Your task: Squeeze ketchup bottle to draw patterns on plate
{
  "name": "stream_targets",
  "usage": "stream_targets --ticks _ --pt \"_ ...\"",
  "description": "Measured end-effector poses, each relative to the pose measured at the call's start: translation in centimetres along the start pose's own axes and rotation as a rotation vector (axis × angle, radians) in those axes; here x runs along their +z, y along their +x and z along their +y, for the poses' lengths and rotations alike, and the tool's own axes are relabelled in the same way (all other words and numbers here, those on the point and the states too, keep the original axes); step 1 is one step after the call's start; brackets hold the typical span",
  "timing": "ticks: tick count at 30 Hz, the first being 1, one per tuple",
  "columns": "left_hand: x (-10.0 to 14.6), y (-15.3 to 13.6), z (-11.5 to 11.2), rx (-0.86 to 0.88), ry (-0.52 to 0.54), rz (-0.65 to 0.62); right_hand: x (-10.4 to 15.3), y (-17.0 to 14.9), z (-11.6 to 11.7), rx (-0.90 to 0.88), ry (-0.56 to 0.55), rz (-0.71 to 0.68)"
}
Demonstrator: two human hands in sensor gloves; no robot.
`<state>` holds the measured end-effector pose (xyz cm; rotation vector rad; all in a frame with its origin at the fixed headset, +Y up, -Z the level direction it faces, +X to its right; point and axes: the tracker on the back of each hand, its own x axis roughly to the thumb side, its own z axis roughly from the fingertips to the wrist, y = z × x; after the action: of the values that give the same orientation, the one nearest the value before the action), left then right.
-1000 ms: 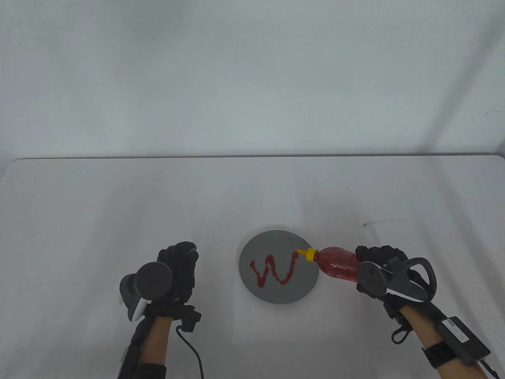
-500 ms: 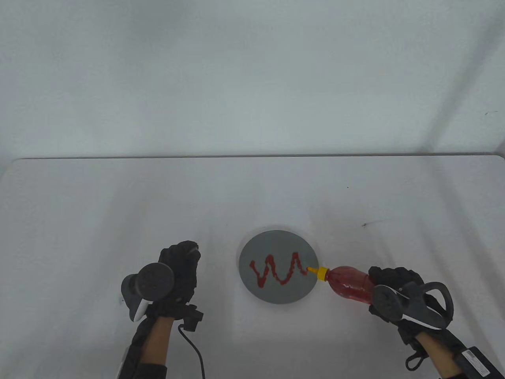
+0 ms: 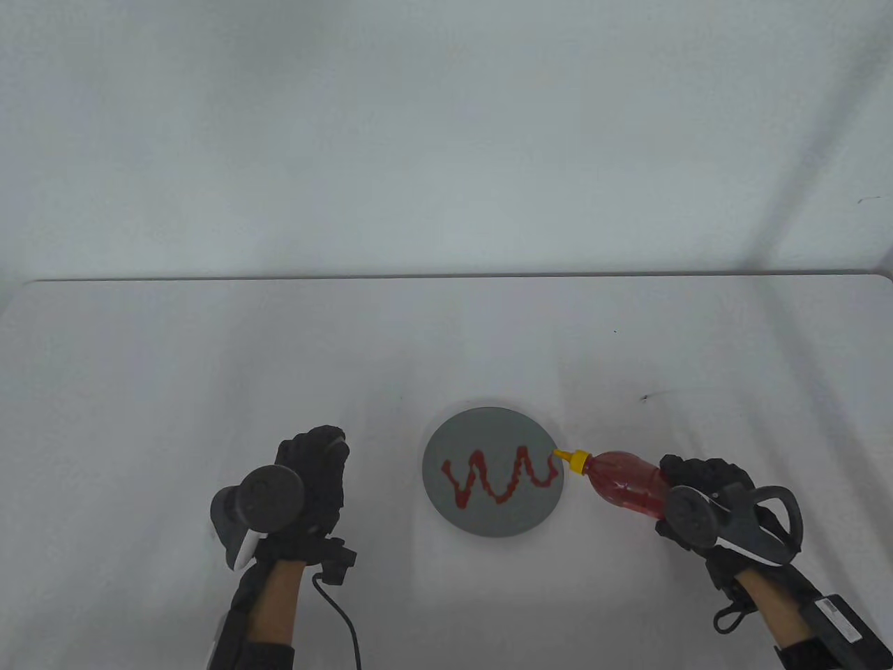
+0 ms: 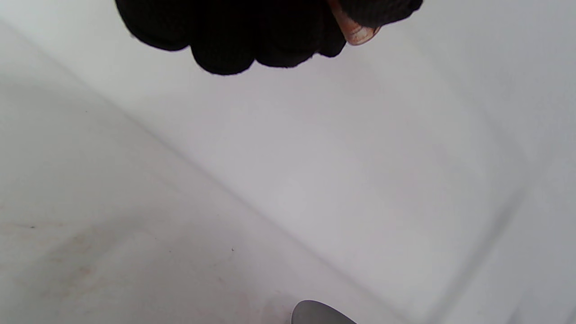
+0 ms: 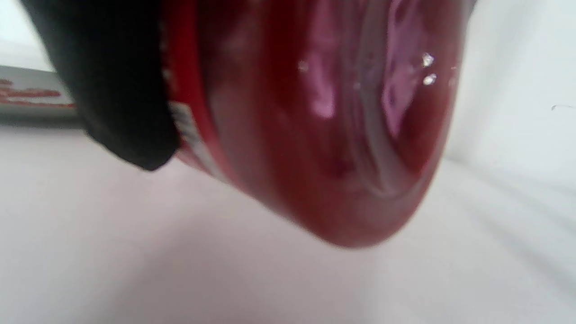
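Ketchup bottle [image 3: 624,484] tilted in right hand [image 3: 704,502], left hand [image 3: 310,481] curled idle

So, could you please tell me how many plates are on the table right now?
1. The plate sits near the table's front edge between the two hands, with a ketchup zigzag on it. No others are visible.

A bare recording setup: plain white table [image 3: 209,363] against a blank white backdrop [image 3: 446,139]
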<state>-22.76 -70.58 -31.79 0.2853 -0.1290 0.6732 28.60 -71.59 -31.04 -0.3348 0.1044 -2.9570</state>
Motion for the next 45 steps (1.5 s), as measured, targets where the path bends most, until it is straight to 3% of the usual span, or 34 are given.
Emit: stream_targets --ticks 16,28,37,45 --pt "-0.1 0.5 -0.6 -0.001 -0.05 0.003 0.7 -1.2 0.2 -0.16 -0.084 0.044" --pt "-0.2 1.9 -1.4 0.054 -0.132 -0.019 0.6 -1.6 -0.8 -0.405 -0.149 0.054" --pt "-0.9 5.2 -1.9 0.119 -0.165 -0.049 0.9 -2.0 -0.8 -0.648 -0.203 0.038" --pt "-2.6 11.1 -3.6 0.184 -0.215 -0.114 1.2 -2.3 -0.2 -0.949 -0.214 0.036"
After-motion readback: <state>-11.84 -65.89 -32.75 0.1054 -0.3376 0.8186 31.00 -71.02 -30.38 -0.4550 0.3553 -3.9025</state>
